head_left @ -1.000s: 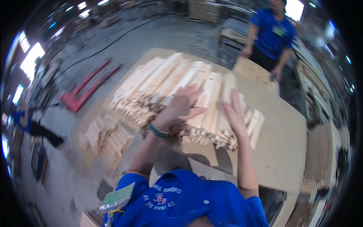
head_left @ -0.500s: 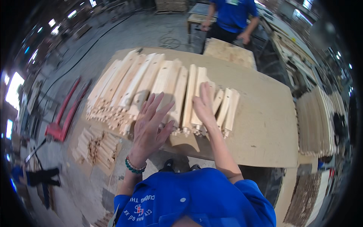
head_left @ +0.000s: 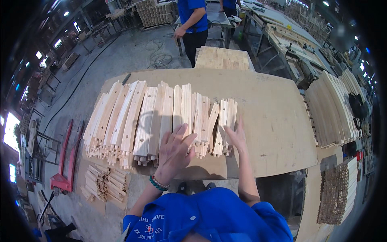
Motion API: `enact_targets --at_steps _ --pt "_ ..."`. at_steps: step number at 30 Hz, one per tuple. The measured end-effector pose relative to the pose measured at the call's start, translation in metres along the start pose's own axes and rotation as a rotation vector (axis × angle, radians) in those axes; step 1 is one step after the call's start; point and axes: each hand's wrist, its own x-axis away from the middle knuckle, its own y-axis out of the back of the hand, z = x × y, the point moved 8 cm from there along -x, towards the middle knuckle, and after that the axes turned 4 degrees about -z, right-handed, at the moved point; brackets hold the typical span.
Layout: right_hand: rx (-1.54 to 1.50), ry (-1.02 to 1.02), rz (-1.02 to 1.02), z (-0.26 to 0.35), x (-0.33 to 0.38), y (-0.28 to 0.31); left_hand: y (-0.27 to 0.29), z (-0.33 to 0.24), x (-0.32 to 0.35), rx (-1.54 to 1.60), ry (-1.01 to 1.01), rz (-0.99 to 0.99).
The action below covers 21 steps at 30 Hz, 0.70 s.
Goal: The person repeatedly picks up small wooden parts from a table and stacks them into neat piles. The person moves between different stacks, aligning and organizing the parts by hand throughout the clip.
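Pale wooden slats (head_left: 157, 107) lie side by side in a long stacked row, many with a small dark hole and a narrow peg-like end. Over their near ends in the middle of the row is my left hand (head_left: 176, 150), its fingers stretched and thumb apart, gripping nothing. A beaded bracelet (head_left: 159, 183) circles that wrist. My right hand (head_left: 238, 139) stands on edge against the right end of the row, thumb spread toward the outermost slats (head_left: 230, 123) and fingers partly hidden. One slat (head_left: 212, 121) near there leans at a slant.
The row rests on a brown board-topped table (head_left: 278, 121). Beyond it stand a wooden block-top (head_left: 221, 58) and a person in blue (head_left: 193, 24). Slats are stacked at right (head_left: 328, 109). On the floor at left are a red pallet jack (head_left: 62, 181) and a pile of short pieces (head_left: 105, 183).
My right hand has moved from among the slats to the right end of the row. My left hand has shifted rightward along the near ends. The person beyond has moved left in view.
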Motion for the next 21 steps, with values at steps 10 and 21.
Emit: enact_targets --at_steps 10,21 --pt "0.602 -0.138 0.027 -0.048 -0.022 0.012 -0.005 0.006 -0.021 0.030 0.033 -0.045" --pt "0.731 -0.108 -0.039 -0.055 -0.041 0.028 -0.039 0.010 -0.022 -0.040 0.021 0.144"
